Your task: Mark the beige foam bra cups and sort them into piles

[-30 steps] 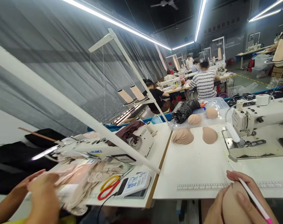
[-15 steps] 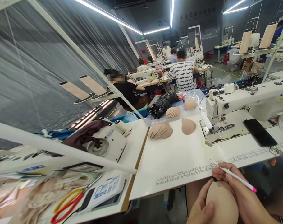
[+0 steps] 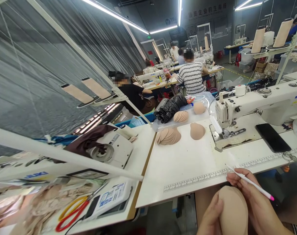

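A beige moulded bra cup (image 3: pixel 232 207) is held low in front of me, off the table's near edge. My left hand (image 3: pixel 210 212) grips its left side, with the thumb on the outer face. My right hand (image 3: pixel 254 195) rests along the cup's right side and pinches a white pen (image 3: pixel 254 185) with a pink end; the pen's tip points up and left over the ruler. On the table lie a fanned stack of cups (image 3: pixel 168 136) and a separate cup (image 3: pixel 197 131).
Right of the cups stands a sewing machine (image 3: pixel 248 104), with a black phone (image 3: pixel 272 137) on its bed. A printed ruler (image 3: pixel 194 179) runs along the near edge. A plastic tray (image 3: pixel 160 125) holds more cups and a black bag (image 3: pixel 171 109). Scissors (image 3: pixel 72 213) lie left. Co-workers sit ahead.
The right hand and pen have shifted slightly right, its fingers drawing away from the cup's top edge. The cup has turned a little and stands more upright in the left hand.
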### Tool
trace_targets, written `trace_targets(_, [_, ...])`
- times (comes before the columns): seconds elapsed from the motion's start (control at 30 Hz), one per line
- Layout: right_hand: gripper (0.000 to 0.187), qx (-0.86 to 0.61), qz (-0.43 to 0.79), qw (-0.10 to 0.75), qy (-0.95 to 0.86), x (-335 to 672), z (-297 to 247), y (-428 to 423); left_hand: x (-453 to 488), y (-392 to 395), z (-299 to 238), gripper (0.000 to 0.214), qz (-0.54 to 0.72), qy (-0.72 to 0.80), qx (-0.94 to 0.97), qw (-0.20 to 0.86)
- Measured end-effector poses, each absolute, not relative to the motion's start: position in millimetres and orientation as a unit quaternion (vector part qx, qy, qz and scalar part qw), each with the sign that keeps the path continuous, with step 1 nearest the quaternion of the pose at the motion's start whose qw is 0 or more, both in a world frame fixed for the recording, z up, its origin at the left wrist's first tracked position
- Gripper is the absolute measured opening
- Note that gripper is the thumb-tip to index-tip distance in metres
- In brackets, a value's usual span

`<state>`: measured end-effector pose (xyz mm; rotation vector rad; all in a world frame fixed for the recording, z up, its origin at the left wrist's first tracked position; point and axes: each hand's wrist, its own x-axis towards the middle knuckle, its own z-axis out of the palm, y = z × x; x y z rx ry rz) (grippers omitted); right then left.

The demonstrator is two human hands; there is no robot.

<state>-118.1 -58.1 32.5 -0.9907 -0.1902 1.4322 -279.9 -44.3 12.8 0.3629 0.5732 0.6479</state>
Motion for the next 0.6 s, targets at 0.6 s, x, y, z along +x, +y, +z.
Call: trace_targets(0.6, [0.044, -0.504, 0.550, 0.614, -0.257, -110.8, 15.4, -66.7, -267.6, -49.3, -4.5, 0.050, 0.331, 0.309, 0.118, 0.884])
